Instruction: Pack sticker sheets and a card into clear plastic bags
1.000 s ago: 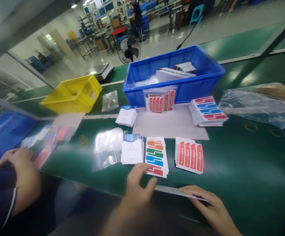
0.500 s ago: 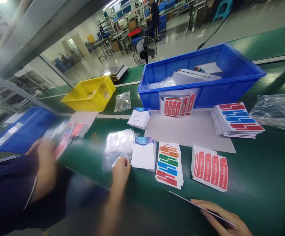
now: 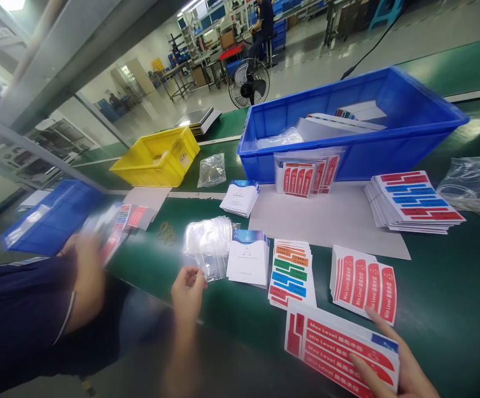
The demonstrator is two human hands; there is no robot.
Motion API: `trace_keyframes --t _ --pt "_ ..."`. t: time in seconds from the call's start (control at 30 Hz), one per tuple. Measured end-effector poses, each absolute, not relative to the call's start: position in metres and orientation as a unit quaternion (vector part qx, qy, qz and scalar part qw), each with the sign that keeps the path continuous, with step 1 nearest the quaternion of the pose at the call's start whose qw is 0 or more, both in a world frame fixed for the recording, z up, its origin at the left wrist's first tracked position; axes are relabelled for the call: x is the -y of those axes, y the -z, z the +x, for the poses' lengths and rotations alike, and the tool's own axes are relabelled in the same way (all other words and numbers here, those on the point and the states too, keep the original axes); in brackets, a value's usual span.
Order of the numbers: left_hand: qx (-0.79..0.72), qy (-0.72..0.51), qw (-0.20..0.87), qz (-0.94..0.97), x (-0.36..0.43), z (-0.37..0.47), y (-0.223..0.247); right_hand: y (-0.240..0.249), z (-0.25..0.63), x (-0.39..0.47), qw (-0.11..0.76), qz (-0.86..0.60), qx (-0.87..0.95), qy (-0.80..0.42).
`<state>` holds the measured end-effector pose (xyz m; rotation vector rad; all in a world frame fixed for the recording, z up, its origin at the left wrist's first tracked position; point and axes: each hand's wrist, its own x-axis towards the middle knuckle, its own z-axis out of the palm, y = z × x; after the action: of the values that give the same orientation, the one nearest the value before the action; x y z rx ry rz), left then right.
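In my right hand is a small set of sticker sheets, tilted with its printed face toward me. Red "Max Level / Min Level" labels show on it, with a dark blue corner at the upper right. My left hand pinches the near edge of a clear plastic bag on a pile of bags. Right of the bags lie white-and-blue booklets, a stack of multicoloured label sheets and a stack of red label sheets.
A blue bin stands behind, with bagged label sets leaning on it. A label stack lies right, a yellow bin left. Rubber bands lie near a co-worker's blurred arm and another blue bin.
My right hand has turned the sheets from edge-on to face-up view and raised them slightly. My left hand has shifted left and toward me along the bags' near edge.
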<state>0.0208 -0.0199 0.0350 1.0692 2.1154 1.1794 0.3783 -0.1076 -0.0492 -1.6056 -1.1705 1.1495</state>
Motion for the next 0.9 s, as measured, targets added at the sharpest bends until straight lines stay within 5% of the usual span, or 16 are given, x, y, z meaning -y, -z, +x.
trace_keyframes --t 0.17,0.4,0.63,0.9 --pt "-0.712 -0.472 0.381 0.354 0.027 0.038 -0.032 0.023 0.356 0.102 0.45 -0.634 0.517 -0.358" --pt "-0.619 -0.364 0.525 0.457 0.047 0.106 -0.047 0.001 0.335 0.094 0.372 -0.512 0.674 -0.381" --pt "-0.483 -0.208 0.387 0.757 0.061 0.163 -0.053 -0.013 0.325 0.096 0.36 -0.537 0.636 -0.422" --pt "-0.489 -0.201 0.32 0.786 0.064 0.174 -0.046 -0.014 0.331 0.097 0.371 -0.552 0.623 -0.412"
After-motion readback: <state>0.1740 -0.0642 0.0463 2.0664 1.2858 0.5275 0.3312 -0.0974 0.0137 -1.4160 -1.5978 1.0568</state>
